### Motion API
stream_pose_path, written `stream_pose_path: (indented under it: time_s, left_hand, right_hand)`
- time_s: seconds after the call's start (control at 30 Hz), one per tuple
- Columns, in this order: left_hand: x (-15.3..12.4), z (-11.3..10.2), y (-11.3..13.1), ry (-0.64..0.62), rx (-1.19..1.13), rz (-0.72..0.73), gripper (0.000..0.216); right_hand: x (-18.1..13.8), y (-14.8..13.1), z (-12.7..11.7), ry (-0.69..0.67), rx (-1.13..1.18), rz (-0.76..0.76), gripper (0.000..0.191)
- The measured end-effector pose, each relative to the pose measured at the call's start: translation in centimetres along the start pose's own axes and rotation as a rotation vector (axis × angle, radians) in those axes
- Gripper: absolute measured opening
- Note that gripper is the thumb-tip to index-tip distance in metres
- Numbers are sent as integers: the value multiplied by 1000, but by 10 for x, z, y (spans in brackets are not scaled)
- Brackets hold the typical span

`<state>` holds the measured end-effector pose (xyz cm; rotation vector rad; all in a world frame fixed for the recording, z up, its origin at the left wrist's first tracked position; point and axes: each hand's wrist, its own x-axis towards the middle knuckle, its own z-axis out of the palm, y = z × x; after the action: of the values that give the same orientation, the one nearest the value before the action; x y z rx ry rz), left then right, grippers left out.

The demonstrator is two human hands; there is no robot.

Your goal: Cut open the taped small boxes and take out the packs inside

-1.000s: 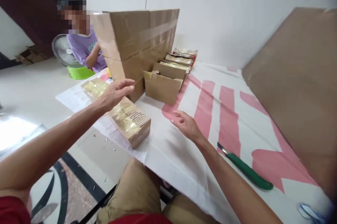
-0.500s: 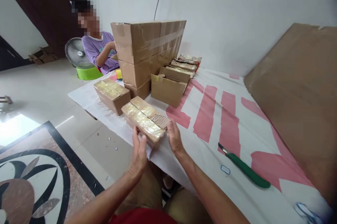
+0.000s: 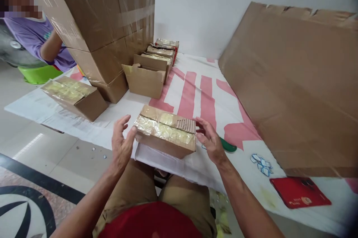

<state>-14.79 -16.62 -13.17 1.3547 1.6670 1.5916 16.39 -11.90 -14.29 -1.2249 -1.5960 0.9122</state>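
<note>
A small cardboard box (image 3: 165,145) with yellowish tape across its top sits at the table's front edge, before me. A strip of its top on the right is torn to the corrugation. At its left end is my left hand (image 3: 123,141), fingers apart, the thumb by the box corner. My right hand (image 3: 209,139) is at the other end, fingers spread, their tips close to the side; whether they touch is unclear. Behind the right hand the green handle (image 3: 229,146) of a knife shows in part; its blade is hidden.
A second taped box (image 3: 81,98) stands at left, near a tall stack of cartons (image 3: 92,18). An open-topped box (image 3: 144,81) and several more line the stack. A large cardboard sheet (image 3: 293,89), small blue-edged labels (image 3: 262,165) and a red phone (image 3: 300,192) are at right. A person in purple (image 3: 30,40) sits beyond.
My view has swung right and down. The box now lies more squarely before me. My hands have come off its near side and spread apart at its two ends.
</note>
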Motion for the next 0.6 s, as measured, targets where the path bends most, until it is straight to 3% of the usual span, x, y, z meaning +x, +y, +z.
stream_pose_path:
  time_s: [0.1, 0.2, 0.6]
  left_hand:
    - [7, 20, -3, -116, -34, -110, 51]
    - [-3, 29, -4, -95, -13, -157, 51]
    - [-23, 24, 5, -81, 67, -177, 49]
  right_hand:
    - [0, -7, 11, -37, -25, 43, 53]
    - [-1, -12, 17, -21, -56, 65, 50]
    - [-1, -16, -1, -135, 60, 78, 53]
